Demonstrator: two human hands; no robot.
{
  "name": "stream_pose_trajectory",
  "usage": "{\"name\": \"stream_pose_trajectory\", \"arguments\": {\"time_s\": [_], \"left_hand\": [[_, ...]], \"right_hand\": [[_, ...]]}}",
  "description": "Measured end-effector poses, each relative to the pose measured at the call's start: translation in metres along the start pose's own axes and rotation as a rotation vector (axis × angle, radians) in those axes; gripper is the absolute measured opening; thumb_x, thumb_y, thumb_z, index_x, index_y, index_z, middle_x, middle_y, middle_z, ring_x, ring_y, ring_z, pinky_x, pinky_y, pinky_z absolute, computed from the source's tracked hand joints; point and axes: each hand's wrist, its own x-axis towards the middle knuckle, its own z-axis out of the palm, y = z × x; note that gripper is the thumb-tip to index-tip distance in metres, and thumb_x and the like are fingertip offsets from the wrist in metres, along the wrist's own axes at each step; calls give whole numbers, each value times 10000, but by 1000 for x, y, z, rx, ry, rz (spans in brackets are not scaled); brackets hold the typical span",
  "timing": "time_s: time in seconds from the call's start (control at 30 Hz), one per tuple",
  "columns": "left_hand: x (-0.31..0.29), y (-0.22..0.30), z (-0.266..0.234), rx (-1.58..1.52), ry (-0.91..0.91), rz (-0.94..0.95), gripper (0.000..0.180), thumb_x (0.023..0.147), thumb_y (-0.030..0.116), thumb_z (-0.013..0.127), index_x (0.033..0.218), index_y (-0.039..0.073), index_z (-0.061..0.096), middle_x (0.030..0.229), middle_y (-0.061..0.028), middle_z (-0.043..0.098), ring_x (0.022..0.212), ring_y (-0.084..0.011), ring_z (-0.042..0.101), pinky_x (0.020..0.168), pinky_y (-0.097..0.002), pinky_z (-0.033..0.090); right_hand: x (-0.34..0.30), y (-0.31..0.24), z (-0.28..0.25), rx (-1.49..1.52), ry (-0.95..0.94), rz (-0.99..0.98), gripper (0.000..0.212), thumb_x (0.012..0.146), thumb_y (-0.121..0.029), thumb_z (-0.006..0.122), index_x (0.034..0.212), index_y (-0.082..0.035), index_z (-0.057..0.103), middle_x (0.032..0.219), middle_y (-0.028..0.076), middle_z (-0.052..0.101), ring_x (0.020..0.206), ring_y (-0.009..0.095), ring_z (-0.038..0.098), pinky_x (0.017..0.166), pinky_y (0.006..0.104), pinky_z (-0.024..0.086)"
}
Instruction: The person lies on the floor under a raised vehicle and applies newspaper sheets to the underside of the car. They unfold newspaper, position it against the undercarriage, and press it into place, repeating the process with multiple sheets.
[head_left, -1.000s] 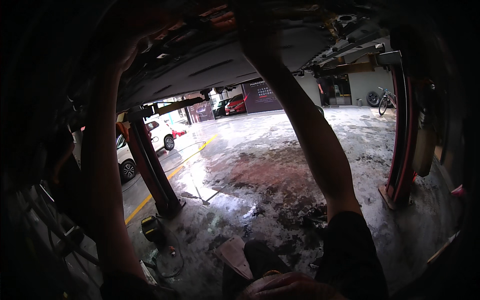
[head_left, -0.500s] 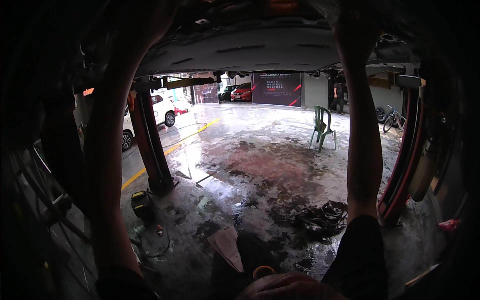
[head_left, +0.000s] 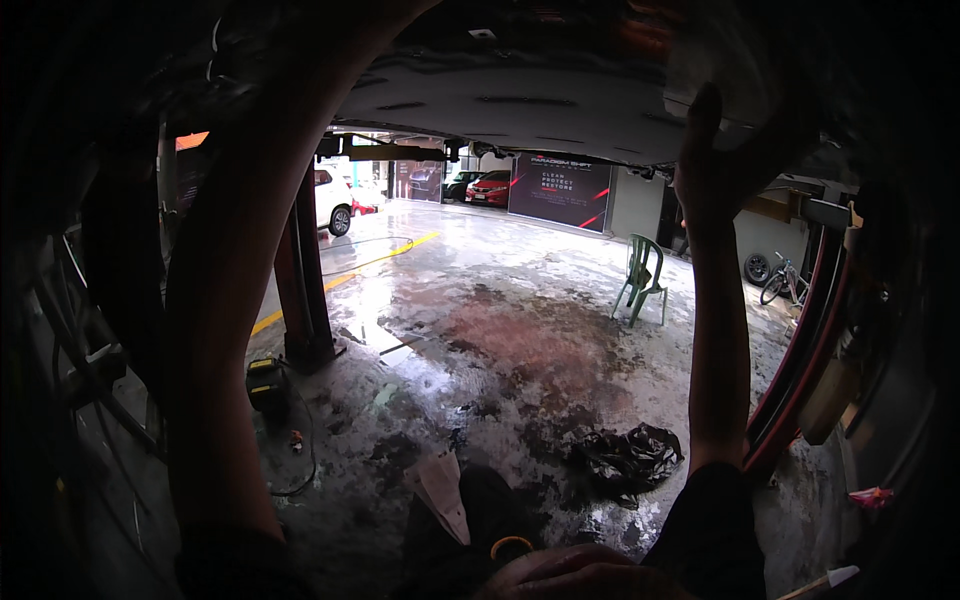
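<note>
Overhead spreads the dark underside of a raised car. My left arm reaches up to it and leaves the picture at the top edge, so the left hand is out of sight. Under the car, my right hand is lifted, its thumb up on one side and its other fingers in shadow on the other. Between them is a pale, boxy, translucent piece, which the hand seems to grip from below. Darkness hides where this piece meets the car.
Red lift posts flank me. A green plastic chair stands ahead on the wet, stained floor. Crumpled black sheeting lies near my right, and a black-and-yellow device with a cable at left. Pale cloth hangs by my leg.
My right hand has come lower into the picture, showing its thumb and the pale piece. The left arm leans further right at the top. The view has shifted slightly.
</note>
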Motion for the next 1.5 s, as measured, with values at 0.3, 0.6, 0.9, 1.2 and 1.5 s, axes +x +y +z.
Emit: {"name": "stream_pose_trajectory", "arguments": {"time_s": [0.3, 0.6, 0.9, 1.2, 1.5], "left_hand": [[-24, 6, -36, 505, -157, 206, 141, 873, 155, 743, 934, 29, 731, 921, -174, 706, 867, -376, 696, 779, -462, 551], [7, 2, 1, -63, -76, -178, 215, 865, 165, 718, 1018, 16, 741, 953, -199, 748, 887, -367, 728, 791, -433, 579], [-51, 53, -63, -136, -27, -400, 277, 890, 55, 719, 1166, 57, 698, 979, -88, 724, 808, -174, 721, 754, -303, 579], [-46, 107, -27, 165, -128, 72, 302, 854, 45, 672, 1155, 60, 653, 855, -102, 662, 715, -250, 683, 632, -394, 580], [3, 144, 10, 660, -346, -195, 495, 884, 215, 681, 1313, 5, 552, 744, -148, 700, 617, -327, 709, 561, -442, 570]], "right_hand": [[0, -37, 20, -16, -372, -35, 394, 865, -265, 773, 1243, -174, 712, 1248, 62, 683, 1251, 271, 579, 1084, 425, 423], [24, -94, 83, 16, -666, 19, 336, 921, -163, 624, 1248, -96, 657, 1175, 146, 654, 836, 286, 714, 761, 448, 580], [46, -29, 39, -186, -85, -144, 380, 870, -117, 732, 1239, -84, 649, 1243, 143, 608, 1087, 328, 619, 940, 476, 482], [51, 80, -14, -383, -287, -182, 353, 880, -315, 801, 1163, -114, 739, 1146, 87, 742, 1019, 269, 718, 912, 438, 546], [53, 156, -82, -531, -454, -195, 324, 947, -382, 747, 1127, -113, 731, 1043, 67, 744, 880, 246, 734, 803, 377, 587]]}}
